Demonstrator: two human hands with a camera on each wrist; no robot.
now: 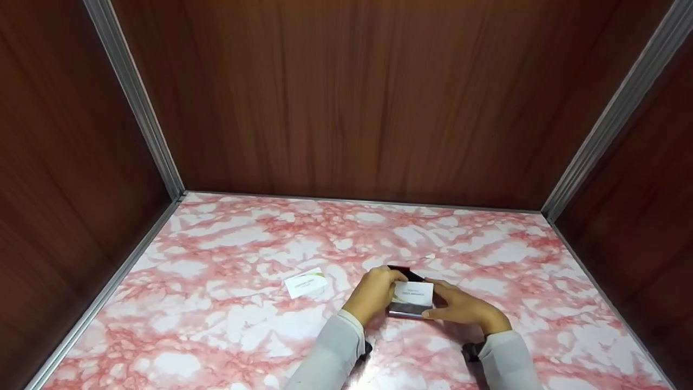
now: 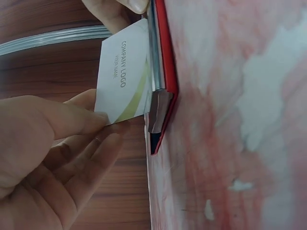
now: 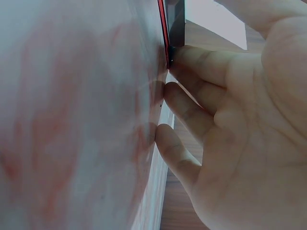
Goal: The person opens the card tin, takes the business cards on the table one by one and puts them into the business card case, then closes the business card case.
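A white business card (image 1: 414, 293) with a green-yellow stripe is pinched between the thumb and fingers of my left hand (image 1: 372, 295). In the left wrist view, the card (image 2: 122, 72) reads "Company Logo" and tilts up from an open business card case (image 2: 166, 52) with a red outside and a metal edge. My right hand (image 1: 464, 309) holds the case (image 1: 410, 310) at its right side, thumb at the near edge and fingers at the far side. Seen from the right wrist, its lower fingertips (image 3: 168, 132) touch the table.
A similar white card or cards (image 1: 306, 283) lie on the red-and-white marbled table (image 1: 216, 325), left of my hands. Brown wood-grain panels (image 1: 346, 97) with metal corner strips (image 1: 138, 103) stand around the table on the back, left and right.
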